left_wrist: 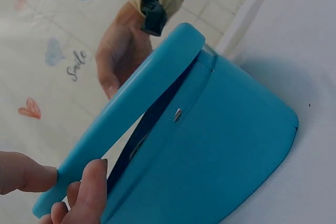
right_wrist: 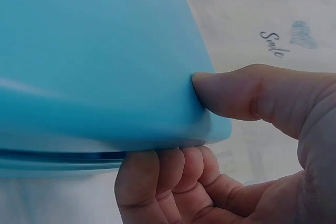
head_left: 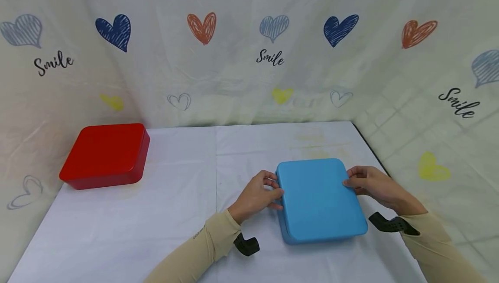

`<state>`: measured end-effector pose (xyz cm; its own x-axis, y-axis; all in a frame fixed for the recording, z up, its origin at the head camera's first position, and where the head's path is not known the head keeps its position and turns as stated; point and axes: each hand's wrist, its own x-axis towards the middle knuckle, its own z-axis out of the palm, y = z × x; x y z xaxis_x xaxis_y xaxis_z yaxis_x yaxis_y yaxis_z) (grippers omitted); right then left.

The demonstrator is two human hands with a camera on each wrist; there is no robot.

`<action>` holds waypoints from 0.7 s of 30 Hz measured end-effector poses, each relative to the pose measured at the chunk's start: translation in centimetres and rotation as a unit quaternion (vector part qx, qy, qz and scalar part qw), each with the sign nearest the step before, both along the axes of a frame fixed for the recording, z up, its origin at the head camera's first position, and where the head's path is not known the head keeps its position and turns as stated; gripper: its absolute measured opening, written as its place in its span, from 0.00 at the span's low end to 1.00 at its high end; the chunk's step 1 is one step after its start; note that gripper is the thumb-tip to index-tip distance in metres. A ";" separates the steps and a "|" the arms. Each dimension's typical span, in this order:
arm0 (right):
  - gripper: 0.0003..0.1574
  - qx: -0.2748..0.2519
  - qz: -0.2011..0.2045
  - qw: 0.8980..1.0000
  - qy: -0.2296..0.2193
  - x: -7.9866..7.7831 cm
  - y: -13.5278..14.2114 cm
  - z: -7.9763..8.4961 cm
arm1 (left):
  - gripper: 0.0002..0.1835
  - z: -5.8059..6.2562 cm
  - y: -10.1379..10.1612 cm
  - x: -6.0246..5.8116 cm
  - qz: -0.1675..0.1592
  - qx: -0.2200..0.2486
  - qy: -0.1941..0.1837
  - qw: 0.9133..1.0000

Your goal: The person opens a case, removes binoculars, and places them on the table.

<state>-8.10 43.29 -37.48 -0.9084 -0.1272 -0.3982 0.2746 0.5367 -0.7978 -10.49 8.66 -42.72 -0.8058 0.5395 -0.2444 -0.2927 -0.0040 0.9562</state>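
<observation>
Behind the white-covered table (head_left: 179, 179) rises a pale sheet (head_left: 234, 70) printed with hearts (head_left: 114, 32) and "Smile" lettering (head_left: 270, 57). Right of the table, faint grid lines (head_left: 397, 110) cross it.

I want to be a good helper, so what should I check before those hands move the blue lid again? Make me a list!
1. Left hand holds the lid by its edge: ok.
2. Right hand holds the lid too, thumb on top, fingers under the rim: ok.
3. Blue box sits on the table: ok, it seems to.
4. Lid clear of the blue box all round: not ok; one end gapes, the other seems to touch.
5. What's inside: cannot tell; the gap shows too little.
6. Red box out of the way: ok.
</observation>
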 end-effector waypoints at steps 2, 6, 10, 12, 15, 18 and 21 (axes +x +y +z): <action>0.19 -0.001 -0.002 1.000 0.000 -0.1 -0.1 0.2 | 0.23 0.0 0.0 -0.1 0.002 0.005 0.001 1.000; 0.18 -0.002 0.001 1.000 0.006 -0.2 -0.2 0.4 | 0.23 0.0 -0.1 -0.2 0.005 0.011 0.006 1.000; 0.19 0.003 0.002 1.000 0.015 -0.4 -0.4 0.5 | 0.24 0.0 -0.2 -0.3 0.006 0.016 0.008 1.000; 0.19 0.006 -0.004 1.000 0.017 -0.5 -0.5 0.6 | 0.24 0.1 -0.3 -0.4 0.008 0.016 0.007 1.000; 0.19 0.007 -0.008 1.000 0.027 -0.7 -0.6 0.6 | 0.24 0.3 -0.5 -0.5 0.009 0.015 0.009 1.000; 0.20 0.005 -0.011 0.999 0.039 -0.8 -0.8 0.7 | 0.24 0.5 -0.6 -0.6 0.011 0.017 0.012 1.000; 0.22 0.012 -0.014 0.999 0.049 -1.0 -0.9 0.8 | 0.24 0.6 -0.8 -0.8 0.014 0.020 0.013 1.000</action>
<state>-9.05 42.36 -36.70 -0.9463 -0.0932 -0.3094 0.2103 0.5495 -0.8086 -11.24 7.86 -42.15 -0.8261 0.5262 -0.2018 -0.2665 -0.0493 0.9626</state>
